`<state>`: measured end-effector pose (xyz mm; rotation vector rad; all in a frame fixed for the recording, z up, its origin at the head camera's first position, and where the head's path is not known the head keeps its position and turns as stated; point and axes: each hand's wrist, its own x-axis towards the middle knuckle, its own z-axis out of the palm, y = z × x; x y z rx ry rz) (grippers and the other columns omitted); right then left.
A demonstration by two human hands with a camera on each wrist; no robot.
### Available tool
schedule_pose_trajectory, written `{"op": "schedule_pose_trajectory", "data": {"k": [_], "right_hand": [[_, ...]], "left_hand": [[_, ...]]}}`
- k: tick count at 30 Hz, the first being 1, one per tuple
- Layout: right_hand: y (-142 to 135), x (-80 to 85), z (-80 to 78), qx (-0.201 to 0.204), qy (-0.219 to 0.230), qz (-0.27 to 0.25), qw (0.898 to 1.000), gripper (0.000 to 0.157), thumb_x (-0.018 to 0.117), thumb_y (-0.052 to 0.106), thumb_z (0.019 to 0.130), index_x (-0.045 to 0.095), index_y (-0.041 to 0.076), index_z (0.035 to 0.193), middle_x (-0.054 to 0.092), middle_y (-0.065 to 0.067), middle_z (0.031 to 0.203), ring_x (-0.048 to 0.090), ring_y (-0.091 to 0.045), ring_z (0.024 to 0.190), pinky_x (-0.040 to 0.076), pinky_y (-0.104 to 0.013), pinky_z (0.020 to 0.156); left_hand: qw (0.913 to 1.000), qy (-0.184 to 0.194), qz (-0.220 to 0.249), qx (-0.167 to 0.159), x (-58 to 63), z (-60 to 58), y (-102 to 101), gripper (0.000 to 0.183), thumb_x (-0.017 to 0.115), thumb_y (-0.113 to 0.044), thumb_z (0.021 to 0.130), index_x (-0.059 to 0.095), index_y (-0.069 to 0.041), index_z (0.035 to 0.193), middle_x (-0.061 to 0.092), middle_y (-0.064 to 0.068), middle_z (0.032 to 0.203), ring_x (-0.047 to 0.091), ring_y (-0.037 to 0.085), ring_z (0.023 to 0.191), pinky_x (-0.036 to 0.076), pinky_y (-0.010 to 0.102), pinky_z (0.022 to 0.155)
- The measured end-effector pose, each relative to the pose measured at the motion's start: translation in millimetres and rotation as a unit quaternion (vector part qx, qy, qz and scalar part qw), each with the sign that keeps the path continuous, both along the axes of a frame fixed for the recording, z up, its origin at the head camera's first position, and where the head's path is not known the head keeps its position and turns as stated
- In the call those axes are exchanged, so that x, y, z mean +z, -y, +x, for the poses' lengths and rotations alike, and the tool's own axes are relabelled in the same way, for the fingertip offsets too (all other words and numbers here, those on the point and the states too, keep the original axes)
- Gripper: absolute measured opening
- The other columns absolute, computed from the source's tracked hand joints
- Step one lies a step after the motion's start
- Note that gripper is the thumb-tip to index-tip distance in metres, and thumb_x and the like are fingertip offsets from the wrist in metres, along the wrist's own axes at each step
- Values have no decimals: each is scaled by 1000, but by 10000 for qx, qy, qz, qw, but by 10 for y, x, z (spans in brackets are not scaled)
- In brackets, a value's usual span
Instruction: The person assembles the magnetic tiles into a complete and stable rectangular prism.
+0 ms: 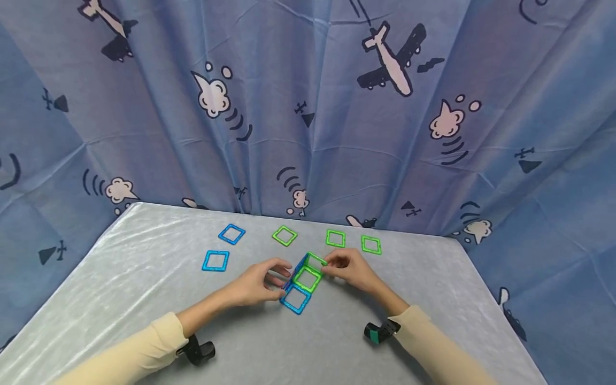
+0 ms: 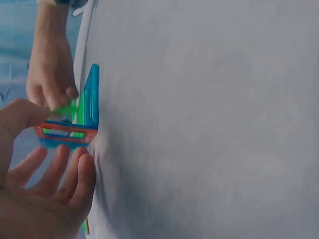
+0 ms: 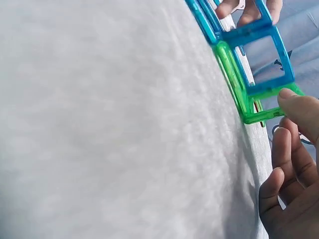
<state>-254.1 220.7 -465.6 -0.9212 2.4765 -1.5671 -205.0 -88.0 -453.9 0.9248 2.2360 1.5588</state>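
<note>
On the pale grey, cloth-covered counter (image 1: pixel 332 353), the right hand (image 1: pixel 352 270) pinches an upright green plastic square frame (image 3: pixel 261 117), adjoining blue plastic square frames (image 3: pixel 271 86); the left hand (image 1: pixel 252 283) curves half-spread fingers around these, grip unclear. Behind hangs a blue airplane-print curtain (image 1: pixel 159 59).
</note>
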Motion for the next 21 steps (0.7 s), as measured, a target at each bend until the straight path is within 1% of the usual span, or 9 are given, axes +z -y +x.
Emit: {"op": "schedule_pose_trajectory", "data": {"k": [3, 5, 7, 10, 12, 15, 18, 21], "right_hand": [[-42, 7, 80, 76, 69, -15, 9999, 15, 78, 1, 89, 74, -5, 102, 68, -9, 81, 60, -18, 66, 46, -23, 55], [-61, 17, 142, 121, 116, -24, 9999, 14, 78, 1, 89, 74, -5, 101, 67, -8, 80, 59, -16, 65, 45, -23, 55], [-69, 29, 204, 137, 162, -31, 9998, 14, 78, 1, 89, 74, -4, 101, 67, -8, 79, 57, -15, 65, 45, -23, 54], [-60, 50, 303, 105, 159, -31, 9998, 12, 79, 3, 89, 74, -2, 99, 67, -9, 77, 56, -13, 63, 44, -22, 52], [-39, 62, 370, 48, 167, -69, 9998, 12, 79, 3, 89, 75, -2, 98, 67, -11, 77, 56, -12, 63, 43, -22, 51], [-2, 70, 466, -92, 211, -106, 9997, 12, 80, 4, 88, 74, -1, 97, 67, -11, 77, 56, -11, 63, 43, -21, 51], [31, 77, 540, -230, 324, -163, 9991, 13, 80, 3, 88, 74, -3, 97, 67, -11, 78, 56, -11, 63, 43, -21, 51], [56, 75, 582, -355, 380, -189, 9985, 13, 80, 3, 88, 73, -3, 97, 67, -11, 77, 56, -12, 63, 43, -21, 51]], "left_hand": [[9999, -55, -120, 18, 12, -63, 56, 38, 72, 1, 91, 60, 3, 128, 67, 17, 117, 70, 27, 98, 57, 34, 81], [9997, -90, -219, 76, 14, -114, 88, 32, 71, 0, 92, 63, 2, 124, 68, 15, 113, 70, 24, 94, 57, 33, 76], [9993, -55, -322, 194, 13, -160, 107, 28, 70, -1, 93, 65, -1, 121, 69, 13, 109, 71, 22, 91, 57, 33, 69], [9988, 16, -372, 318, 6, -227, 111, 24, 70, -1, 93, 67, -3, 117, 70, 12, 108, 70, 22, 91, 57, 34, 65], [9985, 16, -386, 400, 3, -267, 106, 22, 70, -2, 93, 68, -2, 115, 70, 13, 107, 70, 23, 91, 57, 34, 64], [9984, -54, -320, 459, -2, -325, 92, 22, 70, -1, 92, 68, 1, 114, 70, 15, 106, 70, 24, 91, 56, 34, 65], [9983, -135, -276, 493, -5, -388, 69, 24, 69, 0, 92, 67, 5, 115, 70, 14, 105, 70, 24, 92, 56, 34, 71], [9980, -163, -283, 537, -12, -450, 27, 25, 69, 1, 92, 67, 6, 117, 71, 11, 105, 69, 23, 92, 56, 34, 77]]}}
